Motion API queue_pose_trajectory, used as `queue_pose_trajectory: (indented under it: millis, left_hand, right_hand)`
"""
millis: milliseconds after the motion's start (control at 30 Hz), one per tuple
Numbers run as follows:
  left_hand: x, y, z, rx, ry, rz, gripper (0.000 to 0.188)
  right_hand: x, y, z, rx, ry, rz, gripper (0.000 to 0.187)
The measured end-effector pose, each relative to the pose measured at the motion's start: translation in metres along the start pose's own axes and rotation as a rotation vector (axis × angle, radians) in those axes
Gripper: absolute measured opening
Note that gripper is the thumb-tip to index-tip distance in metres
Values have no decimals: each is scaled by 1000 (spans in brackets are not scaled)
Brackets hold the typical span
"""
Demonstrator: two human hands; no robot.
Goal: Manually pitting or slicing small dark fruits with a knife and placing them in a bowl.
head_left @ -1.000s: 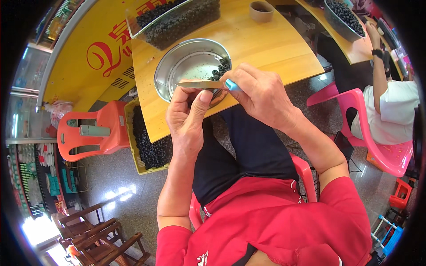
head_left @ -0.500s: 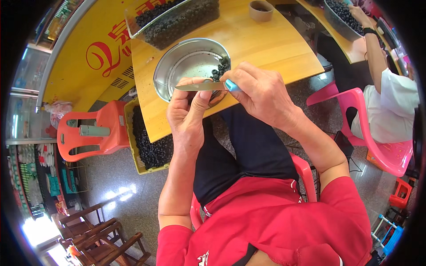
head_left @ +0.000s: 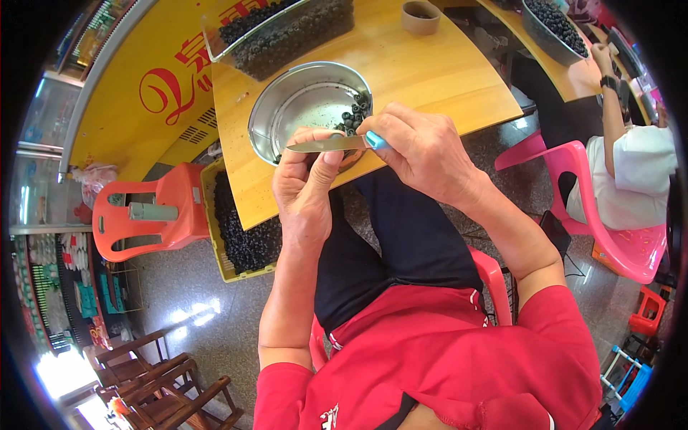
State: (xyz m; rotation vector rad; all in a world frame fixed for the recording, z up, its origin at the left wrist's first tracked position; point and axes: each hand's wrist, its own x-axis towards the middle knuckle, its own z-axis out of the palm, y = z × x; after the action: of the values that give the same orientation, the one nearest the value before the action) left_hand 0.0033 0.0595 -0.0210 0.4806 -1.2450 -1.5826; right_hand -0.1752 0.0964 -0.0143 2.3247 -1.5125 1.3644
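My right hand (head_left: pixel 423 147) is closed round the light blue handle of a knife (head_left: pixel 326 145), its blade lying level and pointing left. My left hand (head_left: pixel 302 179) is pinched just behind and under the blade, thumb against it; whatever small thing its fingers hold is mostly hidden by the blade. Both hands are over the near rim of a round steel bowl (head_left: pixel 287 93). Inside the bowl, small dark ring-like pieces (head_left: pixel 352 115) are heaped at the right, and dark crumbs dot the bottom.
On the wooden table (head_left: pixel 444 79) stand a clear bin (head_left: pixel 287 46) of dark pieces and a brown cup (head_left: pixel 421 20). A yellow crate (head_left: pixel 228 269) of dark pieces sits below left, by an orange chair (head_left: pixel 143 208). A co-worker (head_left: pixel 623 172) sits at right, near another filled tub (head_left: pixel 552 32).
My left hand and the blade have shifted very slightly to the right. The co-worker's hand has moved away from the tub, down toward the edge of that table.
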Motion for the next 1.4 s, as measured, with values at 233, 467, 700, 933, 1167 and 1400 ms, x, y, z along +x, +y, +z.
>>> queue_pose_trajectory:
  millis: [233, 467, 700, 933, 1167, 1400]
  left_hand:
    - [-5, 0, 4, 0, 12, 32, 13]
    - [-7, -1, 2, 283, 47, 156, 14]
    - [-7, -5, -5, 337, 34, 212, 14]
    - [-13, 6, -13, 194, 37, 138, 14]
    - [-40, 49, -124, 85, 323, 76, 12]
    - [-100, 19, -289, 666, 578, -394, 23]
  right_hand:
    - [-2, 11, 2, -47, 24, 114, 12]
    - [9, -18, 6, 990, -103, 612, 24]
    - [8, -26, 2, 1224, -141, 861, 21]
    - [6, -23, 6, 1241, -185, 866, 22]
    - [-9, 40, 5, 782, 43, 693, 21]
    - [-33, 101, 20, 407, 144, 757, 27]
